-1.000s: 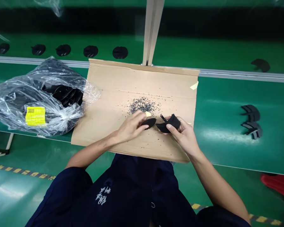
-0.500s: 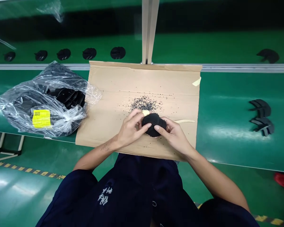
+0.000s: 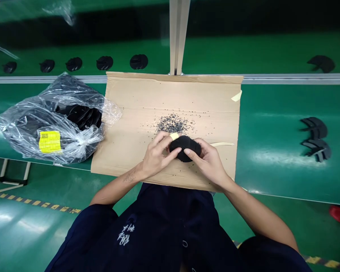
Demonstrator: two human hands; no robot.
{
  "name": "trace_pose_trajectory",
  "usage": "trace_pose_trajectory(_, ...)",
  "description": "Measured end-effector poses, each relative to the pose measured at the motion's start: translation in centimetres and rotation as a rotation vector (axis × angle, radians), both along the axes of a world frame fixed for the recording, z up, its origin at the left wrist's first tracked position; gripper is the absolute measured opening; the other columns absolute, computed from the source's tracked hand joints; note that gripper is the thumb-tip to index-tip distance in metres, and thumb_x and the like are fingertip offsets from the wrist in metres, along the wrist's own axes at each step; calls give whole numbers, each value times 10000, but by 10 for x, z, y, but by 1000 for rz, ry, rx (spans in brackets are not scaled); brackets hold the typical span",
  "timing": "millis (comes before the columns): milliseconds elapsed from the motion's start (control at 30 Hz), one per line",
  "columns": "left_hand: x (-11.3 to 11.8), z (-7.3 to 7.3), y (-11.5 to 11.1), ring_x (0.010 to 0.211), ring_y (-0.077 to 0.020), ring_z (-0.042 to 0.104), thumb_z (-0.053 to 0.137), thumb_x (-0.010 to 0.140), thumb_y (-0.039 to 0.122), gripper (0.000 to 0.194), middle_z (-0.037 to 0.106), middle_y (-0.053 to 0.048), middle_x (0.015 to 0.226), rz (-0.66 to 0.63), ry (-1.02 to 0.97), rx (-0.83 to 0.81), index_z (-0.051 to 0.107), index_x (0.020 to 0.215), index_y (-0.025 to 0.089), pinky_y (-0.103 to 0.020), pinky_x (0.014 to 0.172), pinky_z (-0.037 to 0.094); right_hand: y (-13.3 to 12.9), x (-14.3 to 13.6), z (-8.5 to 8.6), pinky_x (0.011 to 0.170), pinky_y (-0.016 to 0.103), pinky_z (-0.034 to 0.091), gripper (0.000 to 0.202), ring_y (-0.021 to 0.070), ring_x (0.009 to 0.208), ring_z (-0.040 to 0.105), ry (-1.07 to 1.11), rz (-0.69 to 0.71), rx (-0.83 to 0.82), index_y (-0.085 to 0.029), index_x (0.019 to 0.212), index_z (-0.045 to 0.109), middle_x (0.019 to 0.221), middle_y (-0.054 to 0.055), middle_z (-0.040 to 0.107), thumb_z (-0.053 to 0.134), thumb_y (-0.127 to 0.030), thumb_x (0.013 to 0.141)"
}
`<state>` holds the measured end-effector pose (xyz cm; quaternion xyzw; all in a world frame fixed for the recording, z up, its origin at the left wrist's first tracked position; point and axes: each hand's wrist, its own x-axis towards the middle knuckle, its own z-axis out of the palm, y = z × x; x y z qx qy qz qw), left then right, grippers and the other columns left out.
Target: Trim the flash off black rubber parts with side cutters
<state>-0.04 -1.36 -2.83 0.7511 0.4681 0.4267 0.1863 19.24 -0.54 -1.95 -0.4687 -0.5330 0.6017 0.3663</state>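
Between both hands is a rounded black part, held just above a cardboard sheet. My left hand grips its left side, thumb on the near face, with pale yellow tape wrapped on one finger. My right hand closes on its right side, thumb pressed near the other thumb. The fingertips behind the part are hidden. Just beyond the hands, many tiny black bits lie scattered on the cardboard. What exactly the part is I cannot tell.
A clear plastic bag of black parts with a yellow label sits at left. Two curved black pieces lie on the green table at right. Several rounded parts line the far side, by an upright post. A tape strip lies on the cardboard.
The black part has turned slightly in my hands; its right section, which stuck out before, now sits in line with the rest. Both hands keep their grip. The view has shifted a little.
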Motion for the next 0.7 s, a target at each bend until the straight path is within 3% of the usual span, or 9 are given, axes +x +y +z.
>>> trace_pose_trajectory(267, 0, -1, -4, 803, -116, 608, 624, 1002, 299, 316, 594, -60, 1019, -19, 1, 34, 639, 1294, 179, -235, 687, 571, -3, 1, -1, 633, 269, 422, 379, 140, 712, 515, -40, -1, 53, -216, 910, 592, 789, -14, 557, 716, -574, 890)
trace_pose_trajectory(400, -1, 2, -2, 823, -128, 614, 662, 978, 409, 434, 623, -67, 1044, -15, -92, -64, 616, 1348, 189, -254, 703, 572, -7, 1, 0, 620, 265, 434, 327, 134, 698, 520, -42, -14, 127, -223, 919, 577, 809, -11, 565, 694, -529, 922)
trace_pose_trajectory(500, -1, 6, 0, 836, -136, 635, 698, 950, 428, 364, 673, -61, 994, -84, -167, -90, 693, 1216, 182, -254, 709, 561, -10, 1, -2, 632, 277, 485, 290, 146, 695, 566, -59, -19, 201, -233, 927, 573, 802, -4, 597, 677, -503, 942)
trace_pose_trajectory(600, -3, 10, 1, 822, -133, 650, 729, 936, 349, 229, 703, -51, 925, -131, -153, -21, 729, 1081, 172, -250, 707, 552, -10, 2, -5, 731, 312, 568, 199, 187, 829, 681, -71, 15, 305, -240, 983, 600, 918, 40, 701, 659, -430, 966)
trace_pose_trajectory(700, -7, 12, 1, 821, -137, 663, 723, 941, 303, 197, 710, -52, 927, -157, -66, 68, 715, 1088, 173, -260, 710, 566, -8, 5, -3, 886, 379, 599, 114, 231, 1002, 724, -158, 80, 462, -240, 1042, 651, 1066, 86, 752, 637, -332, 977)
